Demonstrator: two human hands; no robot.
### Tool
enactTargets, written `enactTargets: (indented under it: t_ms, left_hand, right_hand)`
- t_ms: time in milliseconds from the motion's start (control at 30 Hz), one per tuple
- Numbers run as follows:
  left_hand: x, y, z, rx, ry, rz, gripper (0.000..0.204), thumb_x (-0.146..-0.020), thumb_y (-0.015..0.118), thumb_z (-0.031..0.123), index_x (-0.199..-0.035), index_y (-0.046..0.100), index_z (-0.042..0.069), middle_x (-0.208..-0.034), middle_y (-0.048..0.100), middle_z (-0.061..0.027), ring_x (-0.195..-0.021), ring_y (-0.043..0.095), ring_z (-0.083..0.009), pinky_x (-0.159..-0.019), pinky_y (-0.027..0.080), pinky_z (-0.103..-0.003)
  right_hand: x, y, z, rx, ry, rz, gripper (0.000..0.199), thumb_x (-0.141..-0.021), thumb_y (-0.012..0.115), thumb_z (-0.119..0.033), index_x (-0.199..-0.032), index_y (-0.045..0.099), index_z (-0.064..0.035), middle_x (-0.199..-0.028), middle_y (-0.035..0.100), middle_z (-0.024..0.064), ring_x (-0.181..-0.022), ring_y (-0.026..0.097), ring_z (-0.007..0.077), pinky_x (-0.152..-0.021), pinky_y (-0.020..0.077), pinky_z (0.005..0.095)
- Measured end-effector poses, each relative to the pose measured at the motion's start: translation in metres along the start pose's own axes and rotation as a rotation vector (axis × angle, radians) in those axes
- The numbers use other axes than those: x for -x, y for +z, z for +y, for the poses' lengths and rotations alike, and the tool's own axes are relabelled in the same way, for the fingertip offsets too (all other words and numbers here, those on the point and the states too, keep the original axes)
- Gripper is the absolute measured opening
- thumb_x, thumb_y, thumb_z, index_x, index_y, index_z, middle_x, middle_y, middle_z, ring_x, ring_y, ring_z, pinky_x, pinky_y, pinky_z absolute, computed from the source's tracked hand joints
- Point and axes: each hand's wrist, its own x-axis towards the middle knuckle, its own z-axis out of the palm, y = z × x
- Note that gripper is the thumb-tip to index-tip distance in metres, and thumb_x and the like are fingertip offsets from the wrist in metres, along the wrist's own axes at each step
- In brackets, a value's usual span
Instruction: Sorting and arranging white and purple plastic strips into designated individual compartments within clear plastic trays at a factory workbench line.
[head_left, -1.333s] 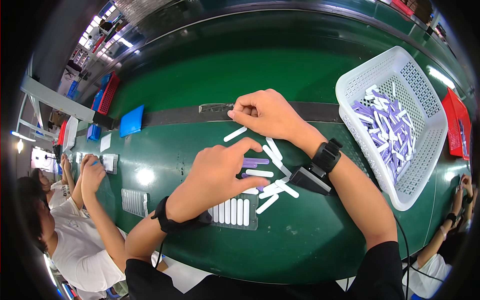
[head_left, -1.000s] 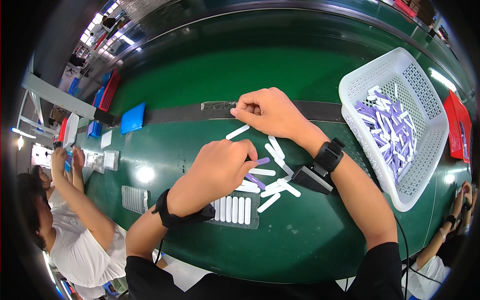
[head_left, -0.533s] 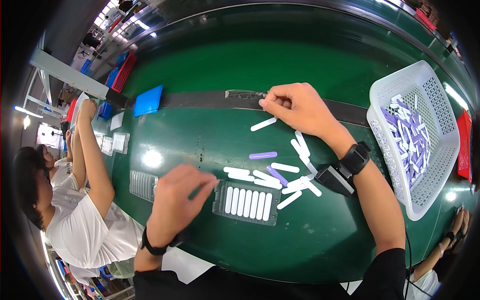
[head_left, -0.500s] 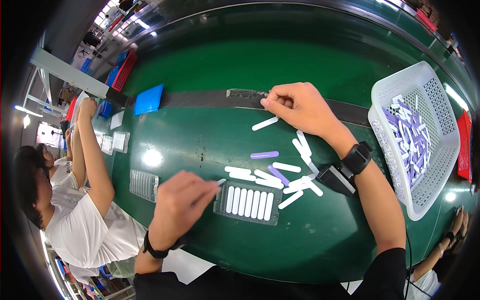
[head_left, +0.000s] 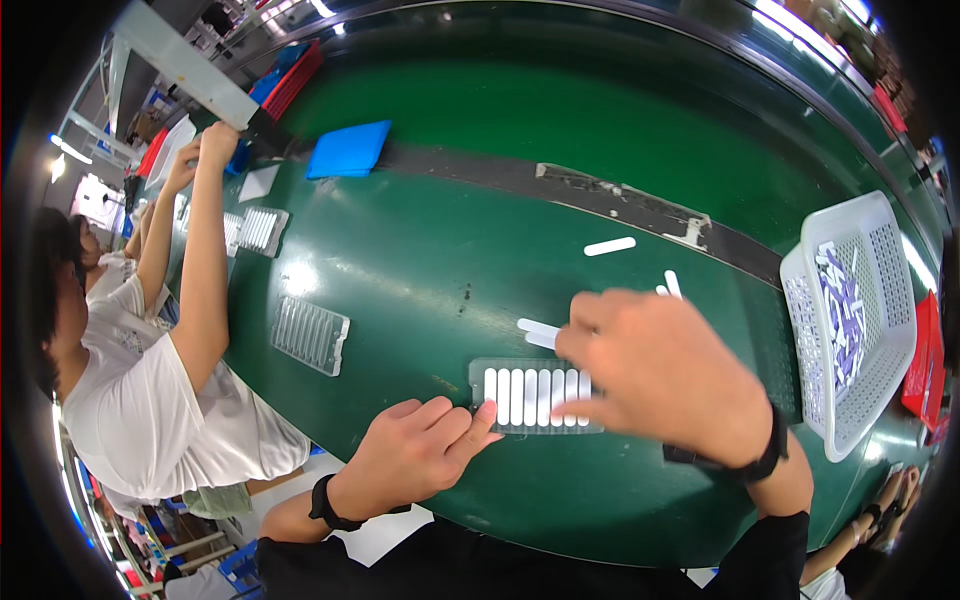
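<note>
A clear plastic tray with grooves lies in front of me, and several white rounded strips stand side by side in it. My left hand is at the tray's lower left corner, thumb and forefinger pinched on its edge. Over the right part of the tray is my right hand, slightly blurred. Its thumb and fingers are apart above the strips, and it hides the tray's right end. Loose white strips lie just beyond the tray, partly covered by that hand.
Another loose white strip lies farther off. At right stands a white perforated basket of white and purple strips, beside a red bin. An unfilled clear tray and blue folder-like piece lie left, near a co-worker.
My left hand has come to the tray's corner, and the small strip is gone from its fingers. My right hand has drawn back from the far strips to the tray. The view has shifted.
</note>
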Motion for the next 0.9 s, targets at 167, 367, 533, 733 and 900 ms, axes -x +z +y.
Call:
enactTargets:
  t_ms: [167,367,533,733,900]
  left_hand:
    - [0.013,0.002,-0.005,0.059,-0.031,0.081,0.043,-0.074,0.091,0.021,-0.112,0.076,0.008,-0.069,0.039,0.0043,-0.058,0.045,-0.0100,-0.046,0.036,-0.025]
    - [0.031,0.003,-0.016,0.321,-0.262,0.117,0.049,-0.084,0.085,0.033,-0.122,0.070,0.006,-0.067,0.047,0.0035,-0.054,0.050,-0.0115,-0.048,0.040,-0.028]
    - [0.023,0.009,-0.013,0.729,-0.697,0.188,0.057,-0.071,0.096,0.035,-0.114,0.073,0.006,-0.058,0.041,0.0003,-0.050,0.040,-0.0125,-0.048,0.032,-0.028]
    - [0.024,0.008,-0.011,0.784,-0.401,0.061,0.040,-0.079,0.089,0.040,-0.076,0.065,0.009,-0.056,0.053,-0.0003,-0.046,0.052,-0.0185,-0.045,0.040,-0.032]
    - [0.040,0.012,-0.005,0.621,0.002,0.147,0.018,-0.077,0.078,0.009,-0.076,0.059,0.008,-0.064,0.056,-0.0007,-0.047,0.053,-0.0166,-0.042,0.041,-0.028]
  right_hand:
    - [-0.004,0.018,-0.039,0.278,0.006,-0.123,0.062,-0.069,0.089,-0.047,-0.104,0.066,-0.0024,-0.106,0.056,0.0076,-0.105,0.057,0.0242,-0.086,0.0478,0.0360]
    - [-0.014,0.033,-0.042,0.183,-0.074,0.000,0.053,-0.068,0.090,-0.036,-0.102,0.067,-0.0024,-0.099,0.056,0.0063,-0.097,0.054,0.0216,-0.084,0.0441,0.0353]
    - [-0.015,0.040,-0.044,0.071,-0.124,0.058,0.053,-0.066,0.092,-0.032,-0.105,0.067,-0.0060,-0.105,0.061,0.0047,-0.096,0.059,0.0206,-0.085,0.0467,0.0361]
    - [0.019,0.050,-0.037,-0.475,0.061,0.239,0.046,-0.065,0.091,-0.022,-0.104,0.070,-0.0084,-0.066,0.056,-0.0023,-0.060,0.057,0.0167,-0.050,0.0454,0.0321]
    - [0.040,0.066,-0.029,-0.180,-0.184,0.045,0.048,-0.068,0.082,-0.018,-0.116,0.076,-0.0113,-0.071,0.057,-0.0045,-0.061,0.059,0.0129,-0.051,0.0466,0.0313]
